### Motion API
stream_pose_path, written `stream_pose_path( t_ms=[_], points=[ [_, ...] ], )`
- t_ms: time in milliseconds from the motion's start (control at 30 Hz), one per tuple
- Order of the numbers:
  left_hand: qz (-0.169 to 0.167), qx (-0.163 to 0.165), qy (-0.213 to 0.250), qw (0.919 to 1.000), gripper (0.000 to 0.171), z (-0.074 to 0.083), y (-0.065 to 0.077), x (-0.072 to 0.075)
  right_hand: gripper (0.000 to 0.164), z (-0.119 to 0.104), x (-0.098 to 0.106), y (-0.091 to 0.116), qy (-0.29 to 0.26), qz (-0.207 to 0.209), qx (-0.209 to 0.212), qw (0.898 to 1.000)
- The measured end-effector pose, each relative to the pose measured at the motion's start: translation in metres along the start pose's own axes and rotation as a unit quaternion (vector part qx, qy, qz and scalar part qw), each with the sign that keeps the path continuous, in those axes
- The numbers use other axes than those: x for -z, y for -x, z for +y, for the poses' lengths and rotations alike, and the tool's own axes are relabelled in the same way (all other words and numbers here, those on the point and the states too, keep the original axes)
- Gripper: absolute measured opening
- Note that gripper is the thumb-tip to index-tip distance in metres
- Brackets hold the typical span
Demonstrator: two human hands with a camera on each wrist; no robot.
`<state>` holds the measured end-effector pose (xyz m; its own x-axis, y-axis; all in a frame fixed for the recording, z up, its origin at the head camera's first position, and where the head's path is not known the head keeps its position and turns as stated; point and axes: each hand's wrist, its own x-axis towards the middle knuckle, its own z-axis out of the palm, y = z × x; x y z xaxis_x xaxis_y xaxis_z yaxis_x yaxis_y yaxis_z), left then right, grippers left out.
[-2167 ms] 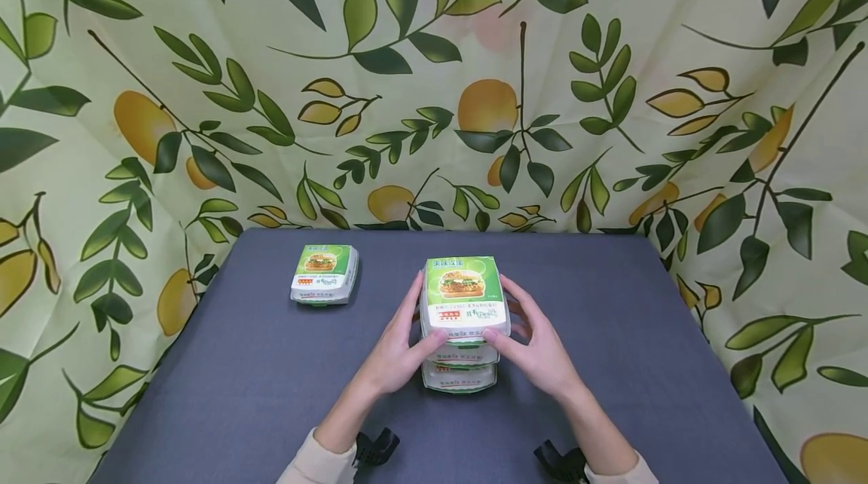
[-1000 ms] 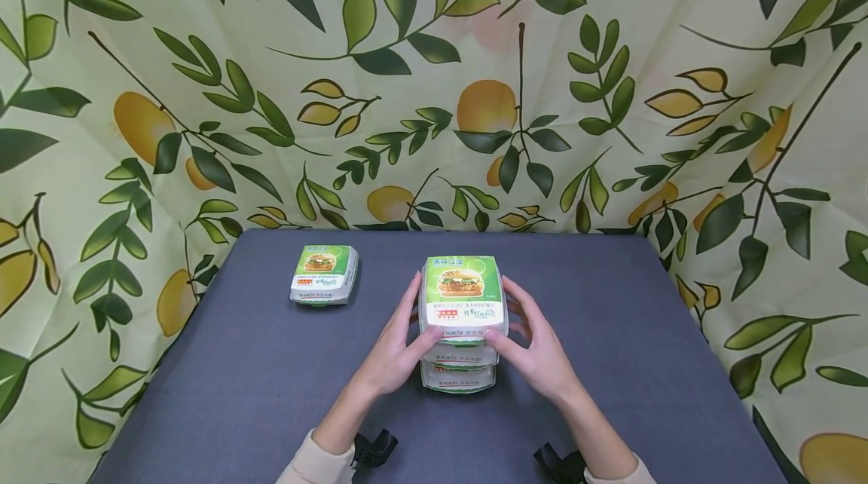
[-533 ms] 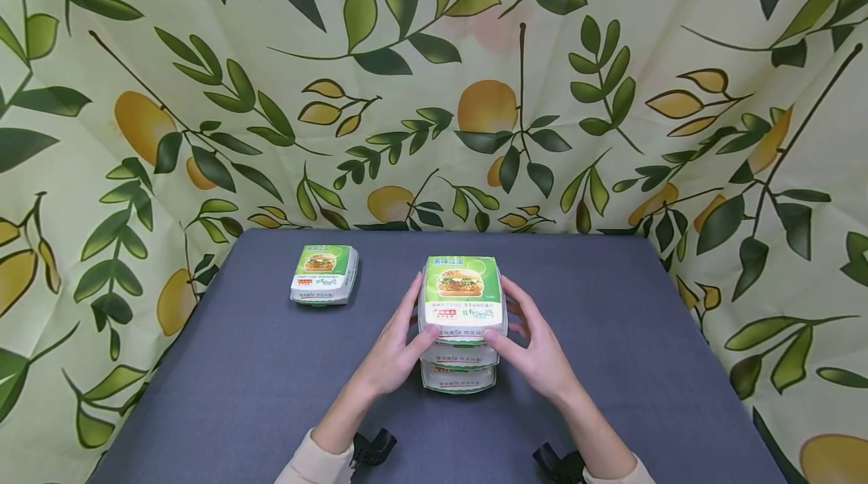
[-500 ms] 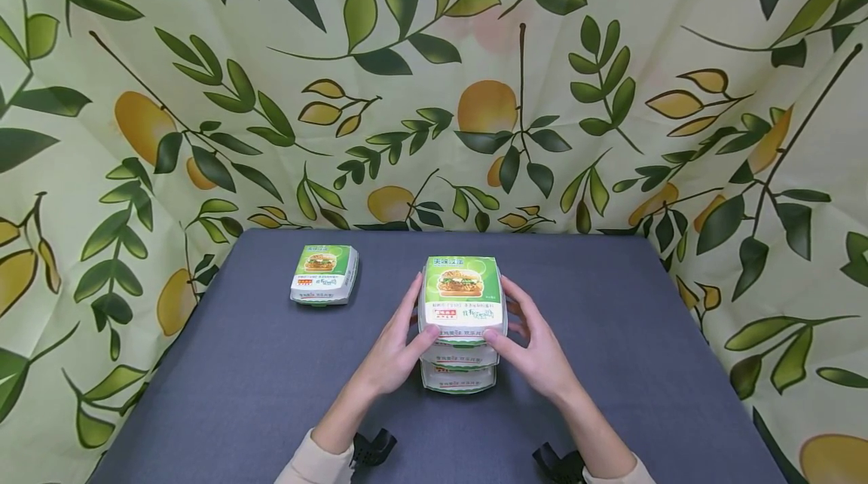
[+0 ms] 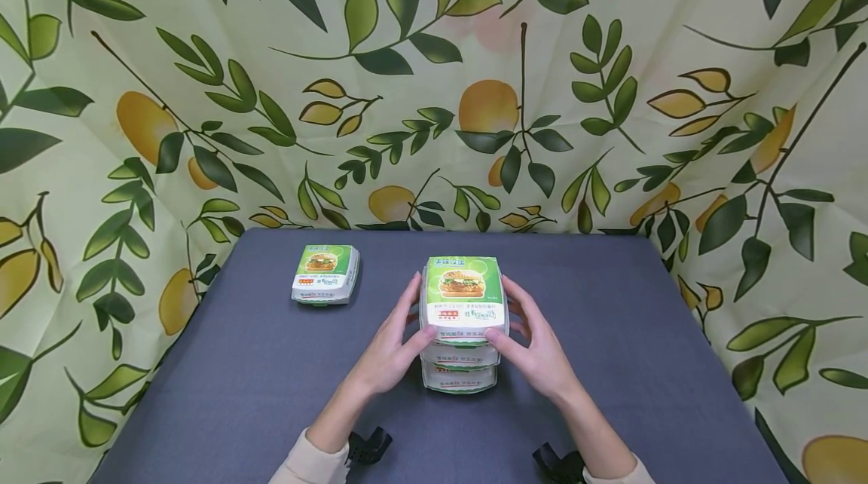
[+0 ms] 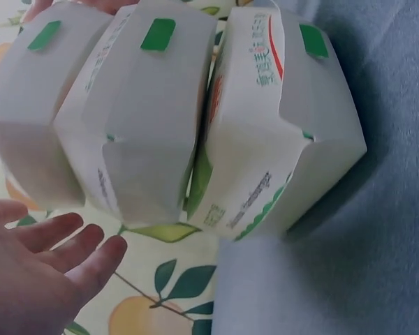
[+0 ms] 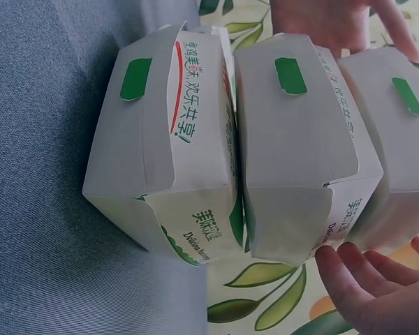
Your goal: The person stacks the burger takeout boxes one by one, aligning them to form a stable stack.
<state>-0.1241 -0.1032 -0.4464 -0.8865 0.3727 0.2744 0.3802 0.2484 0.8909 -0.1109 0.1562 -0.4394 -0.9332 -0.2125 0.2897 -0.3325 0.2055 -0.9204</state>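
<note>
Between left hand [image 5: 389, 350] and right hand [image 5: 540, 352], grip wide: three stacked burger boxes [image 5: 463, 324].

A single closed burger carton [image 5: 325, 274] rests forward and left of the left hand [image 5: 388, 350], on a blue-grey table surface [image 5: 610, 318] extending below and around that hand, with a leaf-and-fruit-patterned fabric backdrop [image 5: 420, 84] positioned forward of it and to both sides.

- Lots of room right on the blue table [image 5: 651, 318].
- Box pile [image 5: 464, 322], left hand [image 5: 386, 356] and right hand [image 5: 540, 356] block the middle.
- Gap between pile and far-left box [image 5: 325, 274].
</note>
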Motion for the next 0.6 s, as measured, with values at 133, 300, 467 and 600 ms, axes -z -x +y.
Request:
stream_pose_path(
  t_ms=[133,300,467,600],
  points=[
    [0.013,-0.007,-0.014,0.9998,0.07,0.0,0.002,0.006,0.077,0.001,0.0,0.0,0.003,0.002,-0.002,1.0],
    [0.061,-0.021,-0.045,0.9969,0.053,-0.004,0.003,0.018,0.076,0.001,0.0,0.001,0.0,0.003,-0.003,1.0],
    [0.121,-0.026,-0.08,0.9891,0.041,-0.013,0.004,0.037,0.076,0.001,0.0,0.001,-0.004,0.005,0.0,1.0],
    [0.175,-0.033,-0.129,0.9756,0.038,-0.022,0.003,0.057,0.075,0.002,0.0,0.001,-0.004,0.005,0.002,1.0]
  ],
)
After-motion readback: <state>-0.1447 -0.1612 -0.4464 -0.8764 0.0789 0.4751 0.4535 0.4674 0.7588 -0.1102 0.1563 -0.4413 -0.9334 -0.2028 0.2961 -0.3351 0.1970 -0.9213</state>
